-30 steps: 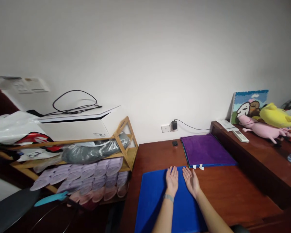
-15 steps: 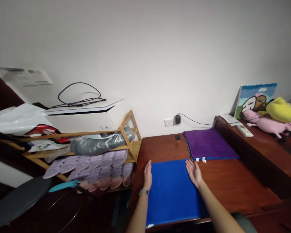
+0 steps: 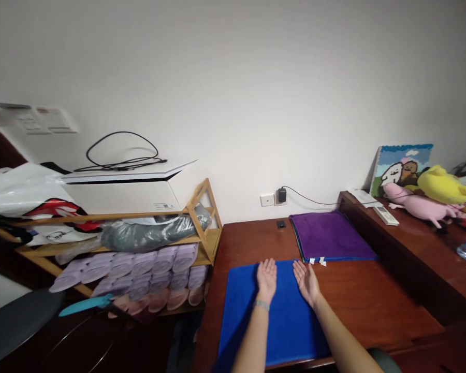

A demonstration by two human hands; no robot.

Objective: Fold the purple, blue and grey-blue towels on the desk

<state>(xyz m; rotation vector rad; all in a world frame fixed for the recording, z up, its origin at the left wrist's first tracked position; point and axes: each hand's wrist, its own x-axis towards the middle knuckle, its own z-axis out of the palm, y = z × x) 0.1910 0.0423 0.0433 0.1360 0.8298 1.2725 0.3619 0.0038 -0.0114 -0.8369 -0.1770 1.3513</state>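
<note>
Both hands, left [image 3: 266, 278] and right [image 3: 306, 281], flat on near cloth [image 3: 248, 321] on desk [image 3: 373, 305]; folded cloth [image 3: 330, 235] behind-right; rack [image 3: 202, 228] left of desk.

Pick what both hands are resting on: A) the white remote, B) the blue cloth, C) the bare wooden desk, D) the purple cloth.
B: the left hand and right hand lie flat and open on the blue cloth, short of the purple cloth.
</note>
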